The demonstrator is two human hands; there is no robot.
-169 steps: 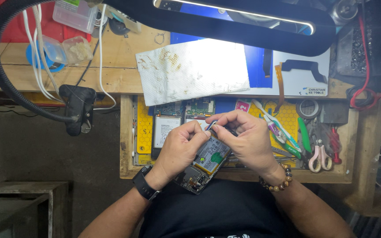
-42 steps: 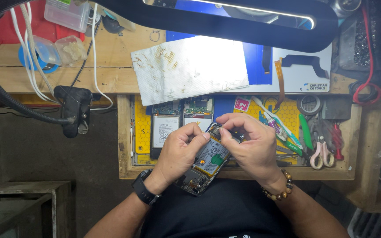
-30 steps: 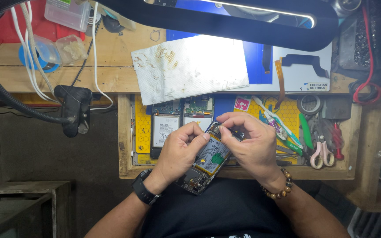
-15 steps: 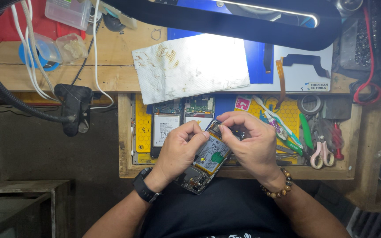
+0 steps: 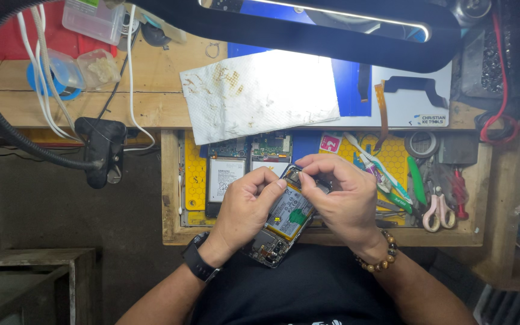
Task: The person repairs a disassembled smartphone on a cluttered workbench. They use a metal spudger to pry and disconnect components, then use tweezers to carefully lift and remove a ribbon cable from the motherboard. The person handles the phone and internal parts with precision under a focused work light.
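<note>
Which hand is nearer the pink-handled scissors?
Right. The right hand is beside the pink-handled scissors, just to their left; the left hand lies farther away, beyond the opened phone.

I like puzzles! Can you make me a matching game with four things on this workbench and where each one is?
Things:
1. opened phone
2. stained white cloth
3. pink-handled scissors
4. black watch

Places:
A. on the left wrist
B. far right of the tray
C. between both hands
D. on the wooden shelf under the lamp

Pairs: 1-C, 2-D, 3-B, 4-A
</note>
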